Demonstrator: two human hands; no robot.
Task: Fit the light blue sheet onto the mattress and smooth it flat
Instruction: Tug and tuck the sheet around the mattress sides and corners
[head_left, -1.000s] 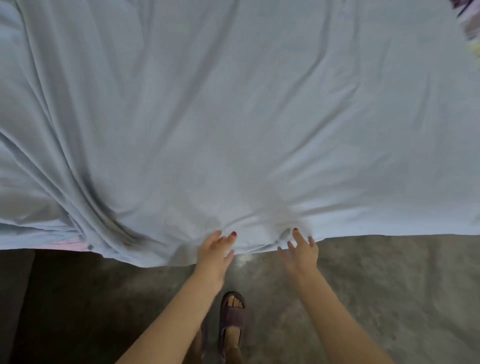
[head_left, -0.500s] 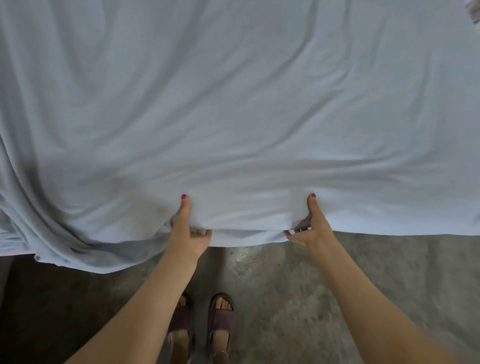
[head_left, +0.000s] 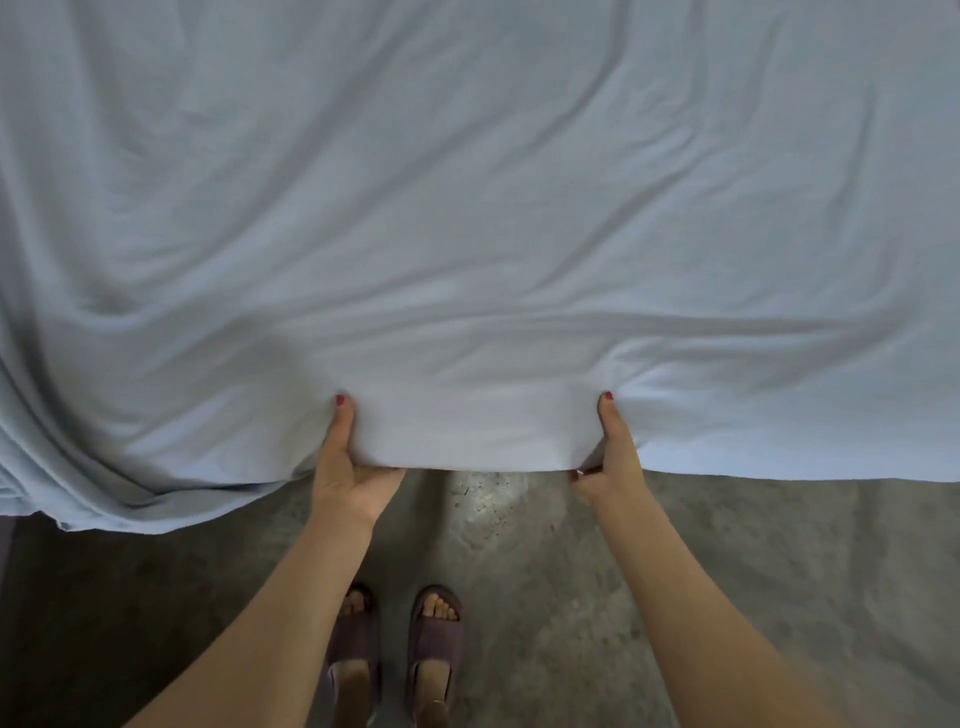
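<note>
The light blue sheet (head_left: 467, 218) fills the upper two thirds of the head view and covers the mattress, which is hidden under it. Its near hem hangs over the bed's front edge. My left hand (head_left: 348, 462) grips that hem, thumb on top and fingers tucked underneath. About a forearm's length to the right, my right hand (head_left: 610, 457) pinches the hem the same way. Between the two hands the cloth is pulled taut. Deep folds bunch at the lower left and long wrinkles run across the middle.
Grey concrete floor (head_left: 753, 571) lies below the hem. My feet in dark purple sandals (head_left: 395, 644) stand between my forearms, close to the bed. The sheet's left part (head_left: 104, 499) droops lower toward the floor.
Both hands went from hovering with spread fingers below the hem to gripping it. They moved apart, and the sheet is pulled tighter, with the folds at the left reduced.
</note>
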